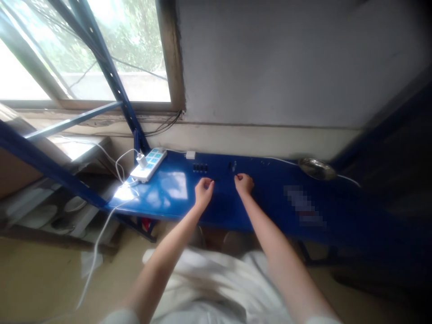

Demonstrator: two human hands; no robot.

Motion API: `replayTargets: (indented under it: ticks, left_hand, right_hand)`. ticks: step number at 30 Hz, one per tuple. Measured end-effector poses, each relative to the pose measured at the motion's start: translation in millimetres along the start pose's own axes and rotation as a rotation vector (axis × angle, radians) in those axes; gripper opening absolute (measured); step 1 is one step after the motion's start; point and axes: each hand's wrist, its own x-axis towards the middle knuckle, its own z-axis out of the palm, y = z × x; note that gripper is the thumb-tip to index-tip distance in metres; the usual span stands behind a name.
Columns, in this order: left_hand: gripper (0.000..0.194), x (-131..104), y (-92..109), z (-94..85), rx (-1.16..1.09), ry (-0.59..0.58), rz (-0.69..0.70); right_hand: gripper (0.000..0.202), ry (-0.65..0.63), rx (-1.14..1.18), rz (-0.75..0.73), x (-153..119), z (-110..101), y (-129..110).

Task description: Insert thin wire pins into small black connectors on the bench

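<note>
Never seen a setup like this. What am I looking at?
There's no machine: a head-worn camera looks forward and down at the wearer's bare left hand and right hand. This is the only view. They work over a blue table. On it are a white power strip, a small white block, a row of small dark pieces and, toward the right, a shiny metal dish. Both hands' fingertips look drawn together; anything between them is too small to identify.
</note>
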Motion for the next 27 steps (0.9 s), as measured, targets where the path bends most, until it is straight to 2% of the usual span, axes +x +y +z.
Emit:
replayTargets:
  ticks: [6,14,20,27]
  left_hand:
    - [0.017,0.2,7.5,-7.3,-0.032,0.003,-0.002]
    - [0.017,11.8,14.0,-11.9,-0.043,0.033,0.013]
    - [0.018,17.9,28.3,-6.2,-0.058,0.028,0.042]
    - [0.015,21.8,37.2,-4.9,-0.056,0.004,0.068]
  right_hand:
    - [0.021,-0.109,-0.151,0.044,25.4,13.0,-5.3]
    - [0.022,-0.078,-0.208,0.048,39.1,25.3,-3.4]
    - [0.019,-0.075,-0.168,-0.004,42.8,30.1,0.8]
    - [0.017,-0.171,-0.211,0.037,35.7,22.4,-12.7]
